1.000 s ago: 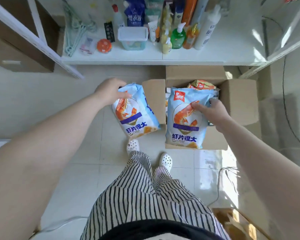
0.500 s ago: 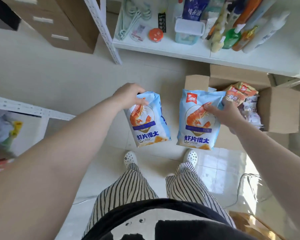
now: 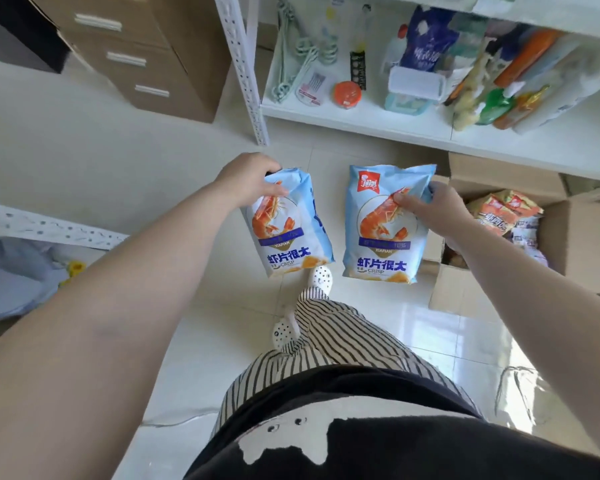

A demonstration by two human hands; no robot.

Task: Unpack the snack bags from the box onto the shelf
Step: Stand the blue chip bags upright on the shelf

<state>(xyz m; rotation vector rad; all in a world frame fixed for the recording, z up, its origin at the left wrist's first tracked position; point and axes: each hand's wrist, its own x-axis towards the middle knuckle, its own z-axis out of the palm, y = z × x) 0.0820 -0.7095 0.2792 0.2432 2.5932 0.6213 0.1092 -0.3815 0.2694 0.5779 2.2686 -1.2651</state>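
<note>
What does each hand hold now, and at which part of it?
The left hand grips one blue shrimp-crisp bag at its top edge. The right hand grips a second blue shrimp-crisp bag at its upper right corner.

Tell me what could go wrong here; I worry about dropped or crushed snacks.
Each hand, left and right, pinches a shrimp-chip bag, left bag and right bag, only by its top corner, so one might slip. The shelf looks crowded with bottles, which a bag could topple.

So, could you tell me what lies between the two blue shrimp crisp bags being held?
Nothing is held between the left bag and the right bag; through the gap the head view shows only bare floor tile, with a white shoe just below.
</note>
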